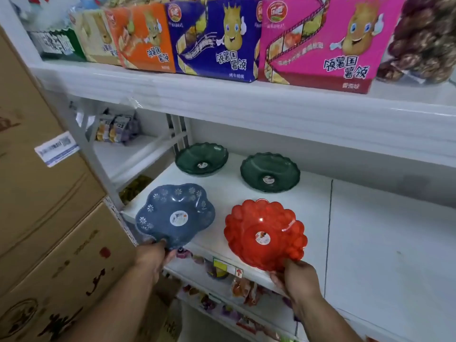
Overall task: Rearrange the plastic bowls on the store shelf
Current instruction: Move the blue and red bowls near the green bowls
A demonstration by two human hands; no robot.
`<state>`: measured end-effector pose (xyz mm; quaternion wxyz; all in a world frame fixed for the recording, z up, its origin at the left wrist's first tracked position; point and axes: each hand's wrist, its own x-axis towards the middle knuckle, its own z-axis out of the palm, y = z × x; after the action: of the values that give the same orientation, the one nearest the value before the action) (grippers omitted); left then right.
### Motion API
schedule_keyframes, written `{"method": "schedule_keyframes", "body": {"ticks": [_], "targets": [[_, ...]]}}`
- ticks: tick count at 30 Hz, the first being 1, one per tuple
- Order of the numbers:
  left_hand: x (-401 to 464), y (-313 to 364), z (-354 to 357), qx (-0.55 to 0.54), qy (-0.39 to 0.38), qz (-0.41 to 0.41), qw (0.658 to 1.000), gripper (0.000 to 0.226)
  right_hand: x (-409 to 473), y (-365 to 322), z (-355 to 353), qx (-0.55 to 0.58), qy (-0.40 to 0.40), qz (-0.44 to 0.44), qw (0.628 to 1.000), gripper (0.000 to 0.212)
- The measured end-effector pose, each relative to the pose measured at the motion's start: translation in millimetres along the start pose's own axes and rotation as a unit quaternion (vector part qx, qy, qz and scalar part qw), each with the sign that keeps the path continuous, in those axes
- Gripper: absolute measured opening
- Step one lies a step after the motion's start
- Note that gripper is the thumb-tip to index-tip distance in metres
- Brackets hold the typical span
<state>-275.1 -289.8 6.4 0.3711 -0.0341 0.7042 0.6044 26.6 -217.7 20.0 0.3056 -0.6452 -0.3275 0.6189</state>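
Red bowl [265, 234] and blue bowl [174, 214] sit at the shelf [370, 243] front edge, each near rim pinched by your right hand [297, 280] and left hand [153, 257].

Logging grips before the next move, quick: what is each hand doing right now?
Left hand: closed on the near rim of the blue bowl.
Right hand: closed on the near rim of the red bowl.

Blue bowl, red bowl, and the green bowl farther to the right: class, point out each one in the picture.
blue bowl [172, 213]: head view, on its inner wall.
red bowl [249, 225]: head view, on its inner wall.
right green bowl [278, 169]: head view, on its inner wall.
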Motion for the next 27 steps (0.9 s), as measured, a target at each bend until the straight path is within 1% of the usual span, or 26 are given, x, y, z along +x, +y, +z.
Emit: {"method": "schedule_keyframes", "body": {"ticks": [1,3,5,8,10,14,18,21,23,27], "targets": [[6,3,1,-0.006,-0.012,-0.002,1.0,0.011,-1,0,7,-0.004,0.01,0.002,1.0,0.022],[18,8,2,-0.02,-0.031,-0.007,0.999,0.025,-2,0,20,-0.005,0.031,-0.003,1.0,0.019],[28,13,2,-0.034,-0.043,-0.015,0.998,0.031,-3,0,33,-0.01,0.045,-0.011,0.999,0.019],[39,22,-1,-0.014,-0.052,-0.022,0.998,0.013,-3,0,53,0.001,0.059,-0.011,0.998,0.02],[49,24,-4,-0.003,-0.055,-0.023,0.998,0.01,-1,3,64,0.008,0.069,-0.017,0.997,0.021],[62,29,-11,-0.006,-0.057,-0.04,0.998,0.025,11,15,79,0.027,0.082,-0.014,0.996,0.022],[69,37,-12,0.025,-0.063,-0.05,0.996,0.021,10,15,88,0.031,0.084,-0.007,0.996,0.019],[74,41,-11,0.04,-0.069,-0.064,0.995,0.029,6,11,92,0.034,0.078,-0.001,0.996,0.019],[77,43,-11,0.045,-0.067,-0.075,0.994,0.029,8,12,94,0.043,0.075,0.002,0.996,0.019],[78,44,-10,0.065,-0.068,-0.068,0.993,0.029,13,11,97,0.046,0.064,0.012,0.997,0.019]]}}
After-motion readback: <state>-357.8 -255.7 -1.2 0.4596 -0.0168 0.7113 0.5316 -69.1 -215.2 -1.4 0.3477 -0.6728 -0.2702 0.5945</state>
